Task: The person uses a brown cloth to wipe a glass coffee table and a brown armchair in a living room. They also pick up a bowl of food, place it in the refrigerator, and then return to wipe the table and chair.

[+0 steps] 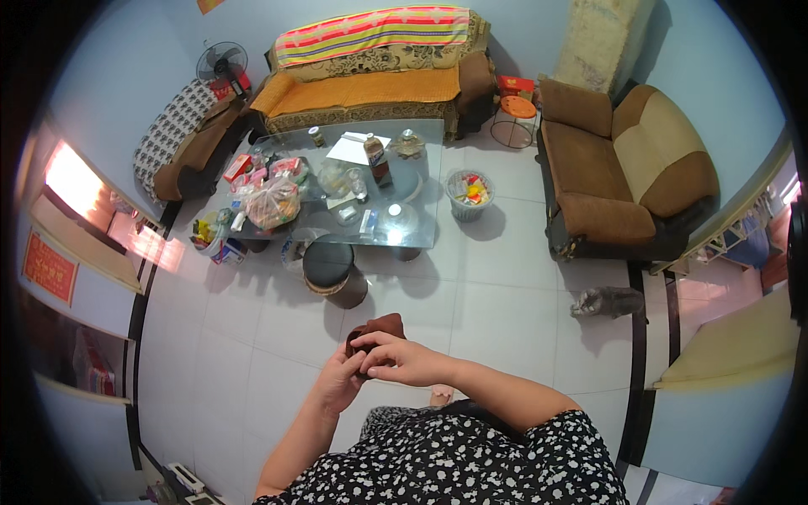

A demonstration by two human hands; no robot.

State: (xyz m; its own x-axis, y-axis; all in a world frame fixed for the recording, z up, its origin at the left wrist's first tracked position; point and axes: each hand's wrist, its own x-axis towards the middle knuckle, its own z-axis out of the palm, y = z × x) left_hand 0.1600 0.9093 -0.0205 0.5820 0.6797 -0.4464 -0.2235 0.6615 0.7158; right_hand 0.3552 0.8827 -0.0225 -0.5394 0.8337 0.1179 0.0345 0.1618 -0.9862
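Grasped in both hands, left hand (337, 379) below and right hand (404, 360) over it, is a soft reddish-brown item (386, 325) (one corner pokes past the fingers), just ahead of the patterned shirt (471, 459)! Beyond stand a dark stool (330, 263) and a cluttered glass table (430, 177).

Walls (532, 42) pale blue. Floor (497, 311): light, glossy square tiles, dark border strip (637, 370) along each side. Sofa (362, 88) against far wall, orange seat cover, striped cloth (370, 34) over the back. Glass table (425, 202) in front; dark round stool (326, 265) at its near edge. Brown-and-beige armchair (581, 160) right, cloth-draped chair (181, 122) left, orange-topped stool (518, 107) between sofa and armchair. Strong light through left opening (71, 189), pinkish patch on tiles.
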